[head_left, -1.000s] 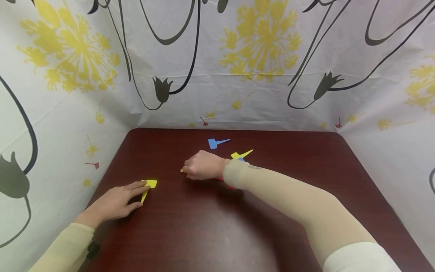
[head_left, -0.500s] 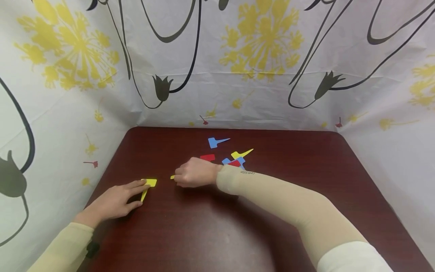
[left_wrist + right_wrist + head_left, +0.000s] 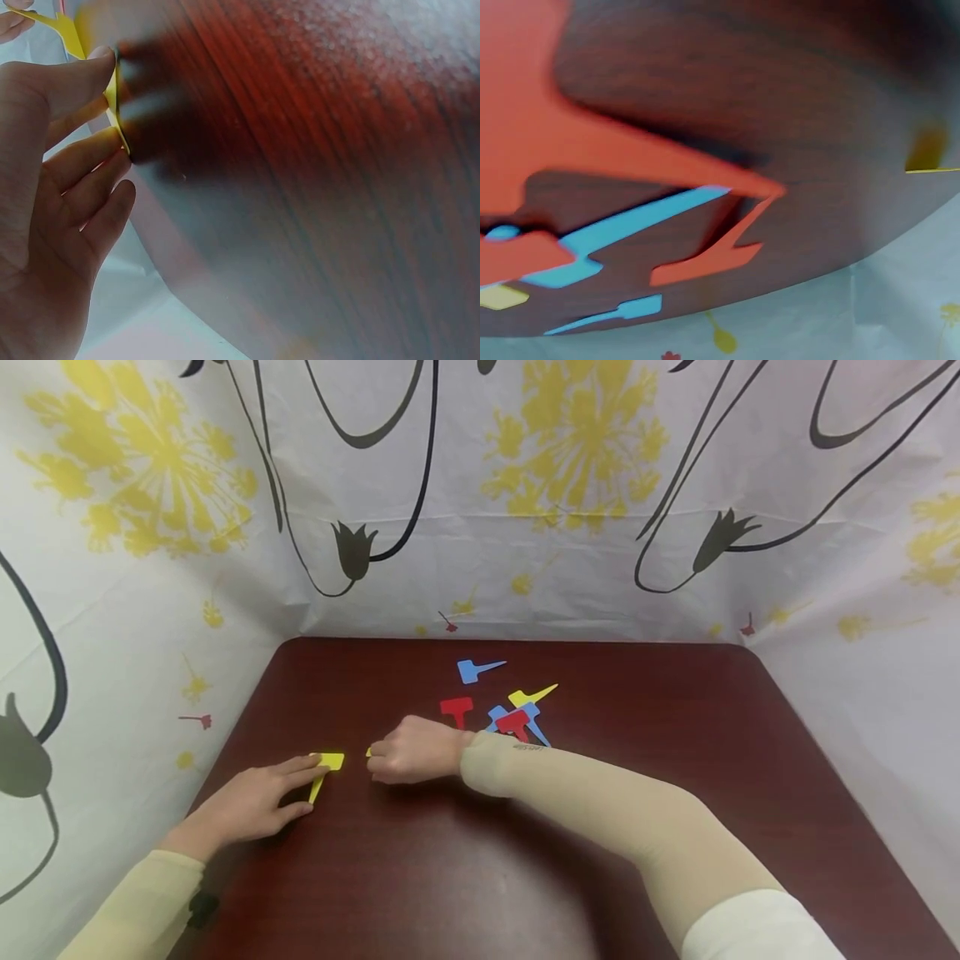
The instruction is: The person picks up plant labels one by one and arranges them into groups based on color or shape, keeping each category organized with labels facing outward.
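Observation:
My left hand (image 3: 258,802) rests its fingers and thumb on a yellow T-shaped plant label (image 3: 332,762) flat on the dark red table (image 3: 420,877). In the left wrist view the thumb touches one end of that label (image 3: 114,101) and fingertips touch the other. Just to the right, my right hand (image 3: 412,750) pinches a second yellow plant label (image 3: 369,752), mostly hidden by curled fingers in the head view. Its pointed end shows between fingertips in the left wrist view, where the held label (image 3: 67,34) is at the top left.
Beyond the right hand lie a red label (image 3: 456,707), a blue label (image 3: 471,672), a yellow label (image 3: 525,697) and another red label (image 3: 513,722) overlapping blue ones. A large red label (image 3: 525,112) sits close to the right wrist camera. Patterned cloth (image 3: 465,560) surrounds the table.
My right hand has moved left and nearer to me with the yellow label, uncovering the red and blue labels behind it. The left hand has stayed on its label.

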`<control>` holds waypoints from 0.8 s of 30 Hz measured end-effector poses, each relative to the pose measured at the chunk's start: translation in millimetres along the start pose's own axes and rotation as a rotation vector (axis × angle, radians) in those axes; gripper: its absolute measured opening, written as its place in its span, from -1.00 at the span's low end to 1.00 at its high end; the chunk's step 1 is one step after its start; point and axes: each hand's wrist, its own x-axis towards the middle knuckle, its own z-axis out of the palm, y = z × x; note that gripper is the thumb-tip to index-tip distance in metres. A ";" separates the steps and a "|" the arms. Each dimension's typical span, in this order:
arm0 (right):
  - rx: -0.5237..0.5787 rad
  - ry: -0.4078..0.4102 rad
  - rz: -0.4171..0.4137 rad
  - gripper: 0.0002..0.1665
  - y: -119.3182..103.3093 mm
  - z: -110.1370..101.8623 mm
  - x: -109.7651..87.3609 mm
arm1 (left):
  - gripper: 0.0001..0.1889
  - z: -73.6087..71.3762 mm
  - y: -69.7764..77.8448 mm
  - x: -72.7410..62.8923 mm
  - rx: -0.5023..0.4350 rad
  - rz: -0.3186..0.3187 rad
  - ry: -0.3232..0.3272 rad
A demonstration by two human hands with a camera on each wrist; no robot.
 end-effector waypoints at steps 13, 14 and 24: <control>-0.118 -0.152 -0.111 -0.83 -20.7 9.2 13.3 | -0.36 3.7 -5.3 2.7 -0.012 0.000 -0.008; -0.132 -0.162 -0.124 -0.83 -22.2 9.9 13.9 | -0.36 3.9 -5.8 2.9 -0.011 0.002 -0.009; -0.209 -0.171 -0.203 -0.68 -27.0 15.4 20.6 | -0.36 3.2 -6.1 1.3 -0.012 0.006 -0.007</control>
